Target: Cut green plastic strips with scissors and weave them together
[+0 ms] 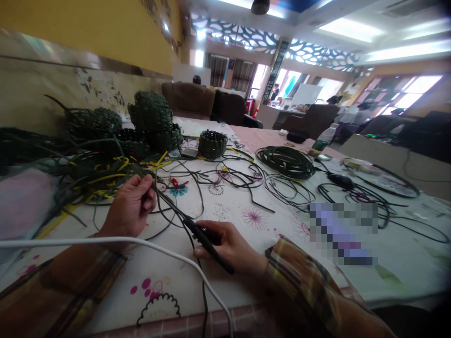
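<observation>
My left hand (pixel 131 206) is closed in a pinch around dark green strips (pixel 165 199) at the left of the table. From these fingers the strips slant down to the right. My right hand (pixel 229 246) grips black-handled pliers (pixel 207 244), their jaws at the strips; whether they bite on them I cannot tell. One thin dark strand hangs below the pliers over the table's front edge. Behind my left hand lies a tangle of green strips with yellow ties (pixel 121 164). Farther back stand a small woven basket (pixel 212 144) and a larger dark green one (pixel 150 112).
A white cable (pixel 151 244) crosses in front of my left forearm. Coiled dark cord (pixel 286 162), looser loops (pixel 289 190), a black computer mouse (pixel 340 180) and a bottle (pixel 322 140) lie or stand to the right. A blurred-out purple object (pixel 338 234) is nearer me.
</observation>
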A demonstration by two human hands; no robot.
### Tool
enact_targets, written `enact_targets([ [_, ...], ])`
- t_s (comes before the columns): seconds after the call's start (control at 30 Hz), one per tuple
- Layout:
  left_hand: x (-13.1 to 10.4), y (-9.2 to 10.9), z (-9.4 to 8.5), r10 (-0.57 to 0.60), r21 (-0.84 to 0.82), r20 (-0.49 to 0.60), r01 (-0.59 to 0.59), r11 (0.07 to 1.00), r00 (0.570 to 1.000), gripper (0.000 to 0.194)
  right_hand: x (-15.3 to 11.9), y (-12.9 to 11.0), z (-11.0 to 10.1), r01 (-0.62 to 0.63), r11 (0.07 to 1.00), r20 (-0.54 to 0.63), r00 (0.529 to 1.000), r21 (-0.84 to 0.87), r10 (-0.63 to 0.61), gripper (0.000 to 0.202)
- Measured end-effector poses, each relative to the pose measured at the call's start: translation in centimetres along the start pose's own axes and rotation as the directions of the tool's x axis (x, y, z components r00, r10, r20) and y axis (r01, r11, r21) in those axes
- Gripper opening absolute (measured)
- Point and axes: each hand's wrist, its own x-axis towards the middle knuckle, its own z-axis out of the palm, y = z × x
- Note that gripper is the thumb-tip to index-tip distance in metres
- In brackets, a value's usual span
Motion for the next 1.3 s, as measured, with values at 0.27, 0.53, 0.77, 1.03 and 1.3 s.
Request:
enact_targets([
  [0.27, 0.3, -0.3, -0.4, -0.023, -0.02, 0.01, 0.023, 1.0, 1.0, 0.016, -0.3, -1.0, -0.1, -0.011, 0.999, 0.038, 0.999, 0.034, 0.01, 0.032],
  [0.53, 0.6, -0.4, -0.7, -0.025, 0.003, 0.032, 0.025, 1.0, 0.999, 0.019, 0.2, -0.9, -0.3, -0.03, 0.999, 0.025, 0.999, 0.017, 0.029, 0.036],
  [0.77, 0.3, -1.0, -0.7, -0.022, 0.034, 0.091, 0.019, 0.999, 0.996, 0.039, 0.4, -0.4, -0.6, -0.017, 0.999, 0.022, 1.0, 0.037, 0.016, 0.041],
  [1.03, 0.7, -0.6, -1.0, -0.04, -0.061, 0.054, 0.043, 0.997, 0.998, 0.026, 0.5, -0.4, -0.5, -0.032, 0.996, 0.038, 0.999, 0.086, 0.029, 0.039],
  [1.3, 0.1, -0.4, -0.5, 0.066, 0.002, 0.06, -0.066, 0.998, 0.996, 0.032, 0.4, 0.0, -0.6, -0.024, 0.996, 0.001, 1.0, 0.089, 0.024, 0.043],
])
